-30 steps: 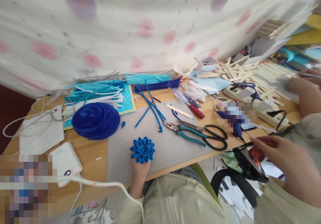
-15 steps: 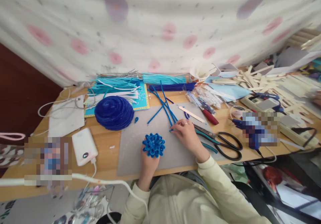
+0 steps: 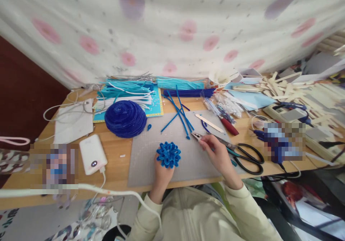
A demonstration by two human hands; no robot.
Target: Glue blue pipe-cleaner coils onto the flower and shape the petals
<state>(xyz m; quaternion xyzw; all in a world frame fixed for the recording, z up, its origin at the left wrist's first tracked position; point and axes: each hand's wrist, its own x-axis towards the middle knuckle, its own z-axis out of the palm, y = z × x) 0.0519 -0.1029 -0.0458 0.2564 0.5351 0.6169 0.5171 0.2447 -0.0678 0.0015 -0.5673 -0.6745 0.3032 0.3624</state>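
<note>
we hold the blue flower [image 3: 168, 155] in our left hand [image 3: 163, 173], gripped from below, over the grey mat [image 3: 147, 172] on the desk [image 3: 115, 167]. right hand [image 3: 217, 157] is over the pliers [image 3: 196, 136], thumb and fingertips close together; can't tell if they pinch anything. crossed blue stems [image 3: 180, 111] lie just beyond, scissors [image 3: 229, 145] beside the pliers.

There are two hands [image 3: 164, 173], one blue pipe-cleaner flower [image 3: 168, 155], one dark-blue coiled dome [image 3: 125, 119], one pair of pliers [image 3: 196, 136], one pair of scissors [image 3: 233, 147], one power bank [image 3: 93, 154], one paper cup [image 3: 215, 85] and one cutting mat [image 3: 144, 167].
</note>
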